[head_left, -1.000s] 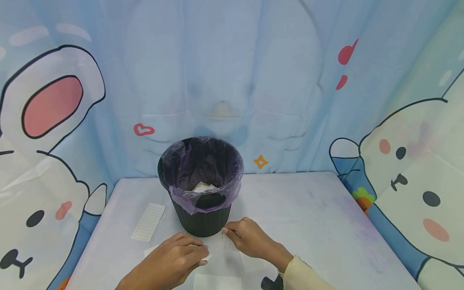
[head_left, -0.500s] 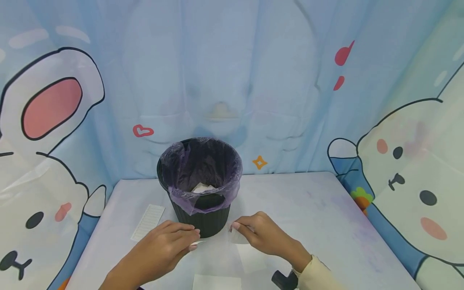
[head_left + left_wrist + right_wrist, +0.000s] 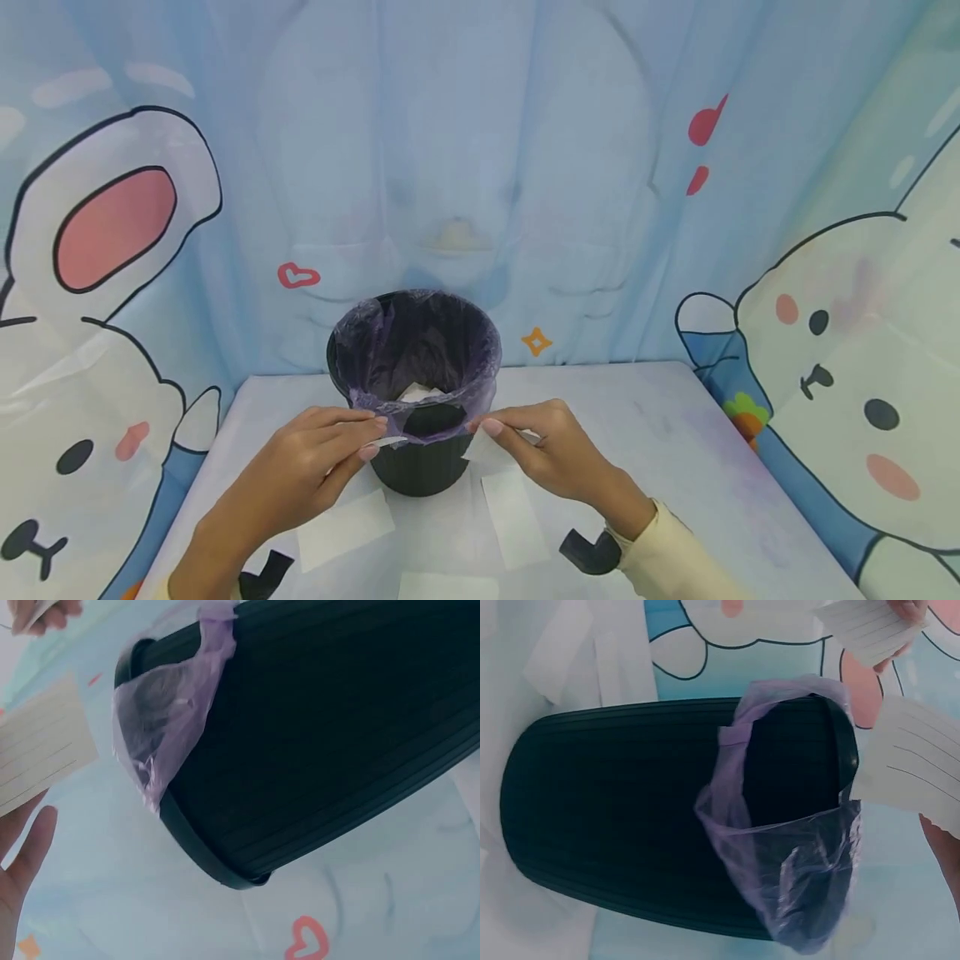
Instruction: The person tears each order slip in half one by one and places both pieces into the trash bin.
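Observation:
A dark ribbed waste bin [image 3: 420, 471] stands on the table, its rim covered by a thin purple bin liner [image 3: 480, 400]. White paper [image 3: 418, 392] lies inside it. In front of the bin's left side, my left hand [image 3: 315, 458] pinches a small paper slip [image 3: 386, 442] between thumb and fingers. My right hand [image 3: 555, 450] pinches another slip [image 3: 483, 450] at the right side of the bin. Both wrist views show ruled lines on these slips, such as the left-hand slip [image 3: 49, 746] and the right-hand slip [image 3: 915, 757], held near the rim.
On the white-covered table [image 3: 622, 433] lie a paper slip [image 3: 345, 529] at the left, a slip [image 3: 516, 517] at the right, and a slip [image 3: 447, 587] at the front edge. A printed cartoon curtain [image 3: 450, 167] hangs close behind the bin.
Both hands have risen from the tabletop to just below the bin's rim, bringing their slips up. The slip left of the bin is out of sight, where my left hand is now.

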Available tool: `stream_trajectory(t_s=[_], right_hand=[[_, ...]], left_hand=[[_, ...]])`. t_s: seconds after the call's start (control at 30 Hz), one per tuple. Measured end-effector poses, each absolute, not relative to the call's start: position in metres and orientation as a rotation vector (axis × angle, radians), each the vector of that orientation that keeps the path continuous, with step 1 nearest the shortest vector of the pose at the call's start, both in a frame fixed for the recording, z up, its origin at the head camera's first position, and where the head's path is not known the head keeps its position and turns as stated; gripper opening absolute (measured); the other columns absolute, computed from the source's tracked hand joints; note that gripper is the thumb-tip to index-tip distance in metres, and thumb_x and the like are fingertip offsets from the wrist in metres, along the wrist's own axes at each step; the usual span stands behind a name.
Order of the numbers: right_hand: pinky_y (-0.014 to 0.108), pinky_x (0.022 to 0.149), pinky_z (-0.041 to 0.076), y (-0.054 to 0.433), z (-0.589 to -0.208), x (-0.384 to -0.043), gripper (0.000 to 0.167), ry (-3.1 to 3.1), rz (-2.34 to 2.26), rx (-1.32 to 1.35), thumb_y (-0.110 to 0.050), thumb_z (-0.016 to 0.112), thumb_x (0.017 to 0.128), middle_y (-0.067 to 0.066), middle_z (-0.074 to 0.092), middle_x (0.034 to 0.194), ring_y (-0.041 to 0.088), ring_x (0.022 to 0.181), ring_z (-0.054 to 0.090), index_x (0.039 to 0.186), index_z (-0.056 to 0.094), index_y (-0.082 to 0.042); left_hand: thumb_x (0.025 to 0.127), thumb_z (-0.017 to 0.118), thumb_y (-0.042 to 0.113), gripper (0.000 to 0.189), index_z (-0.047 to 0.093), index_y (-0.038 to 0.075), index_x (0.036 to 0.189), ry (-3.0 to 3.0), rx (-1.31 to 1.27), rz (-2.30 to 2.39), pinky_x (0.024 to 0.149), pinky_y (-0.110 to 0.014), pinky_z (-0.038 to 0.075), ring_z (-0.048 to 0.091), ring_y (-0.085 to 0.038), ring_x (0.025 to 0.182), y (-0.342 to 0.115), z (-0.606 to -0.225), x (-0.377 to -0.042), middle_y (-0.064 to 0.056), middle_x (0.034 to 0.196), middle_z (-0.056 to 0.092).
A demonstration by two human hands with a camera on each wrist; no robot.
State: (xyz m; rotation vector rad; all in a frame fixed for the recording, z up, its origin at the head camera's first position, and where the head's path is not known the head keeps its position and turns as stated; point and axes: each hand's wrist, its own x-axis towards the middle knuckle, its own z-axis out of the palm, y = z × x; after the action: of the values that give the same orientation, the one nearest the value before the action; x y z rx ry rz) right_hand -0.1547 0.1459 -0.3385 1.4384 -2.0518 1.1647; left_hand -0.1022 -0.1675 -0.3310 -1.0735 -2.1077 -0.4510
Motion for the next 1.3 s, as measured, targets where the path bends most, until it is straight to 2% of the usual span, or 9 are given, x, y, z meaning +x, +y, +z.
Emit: stream_trajectory(t_s=[0.07,0.17,0.3,0.5,0.73,0.97,1.17,1.23,1.3], right_hand=[[0.017,0.075,0.056,0.142,-0.333,-0.159,0.022,-2.022,1.177,1.4,0.006,0.061,0.094,0.009,0.078,0.103,0.013,0.09,0.075,0.108,0.077,-0.002],[0.013,0.06,0.045,0.135,-0.326,-0.166,0.023,-1.996,1.196,1.316,0.006,0.063,0.093,0.01,0.077,0.105,0.004,0.067,0.063,0.11,0.076,-0.001],[0.017,0.05,0.034,0.126,-0.319,-0.176,0.023,-1.989,1.232,1.207,0.004,0.064,0.093,0.011,0.077,0.103,0.0,0.058,0.043,0.112,0.076,-0.002],[0.02,0.046,0.024,0.114,-0.313,-0.19,0.022,-1.993,1.227,1.092,-0.001,0.063,0.097,0.004,0.071,0.072,0.001,0.051,0.018,0.115,0.075,-0.004],[0.026,0.045,0.026,0.104,-0.317,-0.203,0.024,-1.985,1.242,1.06,-0.002,0.062,0.098,0.001,0.06,0.06,0.004,0.05,0.018,0.118,0.074,-0.004],[0.023,0.045,0.024,0.098,-0.326,-0.215,0.025,-1.99,1.271,1.041,-0.003,0.062,0.098,0.002,0.062,0.061,0.0,0.046,0.014,0.121,0.073,-0.005],[0.022,0.045,0.025,0.093,-0.33,-0.219,0.024,-2.019,1.281,1.016,-0.007,0.063,0.099,0.004,0.074,0.078,0.001,0.044,0.018,0.12,0.073,-0.005],[0.018,0.051,0.04,0.091,-0.331,-0.218,0.025,-2.05,1.288,1.003,-0.01,0.064,0.099,0.005,0.078,0.096,0.001,0.047,0.044,0.121,0.073,-0.005],[0.02,0.065,0.053,0.09,-0.331,-0.218,0.027,-2.09,1.296,0.987,-0.012,0.065,0.098,0.007,0.077,0.11,0.007,0.068,0.068,0.123,0.072,-0.005]], left_hand=[[0.109,0.04,0.037,0.048,0.077,0.006,0.109,-2.103,-1.054,-0.455,0.087,-0.037,0.056,0.07,-0.019,0.102,-0.17,-0.328,-0.106,-0.001,0.107,0.077],[0.109,0.041,0.038,0.049,0.077,0.005,0.11,-2.093,-1.031,-0.463,0.088,-0.039,0.056,0.071,-0.021,0.102,-0.173,-0.323,-0.114,-0.003,0.106,0.077],[0.108,0.041,0.037,0.049,0.075,0.002,0.112,-2.063,-1.01,-0.493,0.086,-0.044,0.057,0.071,-0.025,0.102,-0.174,-0.317,-0.127,-0.008,0.107,0.077],[0.108,0.041,0.039,0.053,0.074,-0.001,0.115,-2.047,-0.932,-0.532,0.083,-0.048,0.058,0.07,-0.029,0.105,-0.176,-0.314,-0.142,-0.012,0.111,0.076],[0.106,0.044,0.041,0.052,0.072,0.0,0.119,-2.061,-0.871,-0.602,0.089,-0.052,0.055,0.069,-0.03,0.107,-0.173,-0.32,-0.156,-0.011,0.112,0.076],[0.09,0.073,0.007,0.03,0.072,0.002,0.12,-2.135,-0.834,-0.666,0.096,-0.054,0.051,0.068,-0.029,0.111,-0.166,-0.327,-0.166,-0.01,0.113,0.075],[0.091,0.072,0.009,0.031,0.072,0.004,0.121,-2.222,-0.805,-0.696,0.098,-0.054,0.051,0.067,-0.029,0.112,-0.16,-0.331,-0.171,-0.009,0.116,0.075],[0.093,0.071,0.012,0.029,0.073,0.004,0.121,-2.257,-0.791,-0.702,0.099,-0.054,0.051,0.067,-0.029,0.112,-0.158,-0.331,-0.172,-0.009,0.117,0.074],[0.094,0.07,0.014,0.028,0.073,0.005,0.121,-2.285,-0.774,-0.708,0.1,-0.055,0.05,0.067,-0.029,0.113,-0.157,-0.33,-0.173,-0.008,0.118,0.074]])
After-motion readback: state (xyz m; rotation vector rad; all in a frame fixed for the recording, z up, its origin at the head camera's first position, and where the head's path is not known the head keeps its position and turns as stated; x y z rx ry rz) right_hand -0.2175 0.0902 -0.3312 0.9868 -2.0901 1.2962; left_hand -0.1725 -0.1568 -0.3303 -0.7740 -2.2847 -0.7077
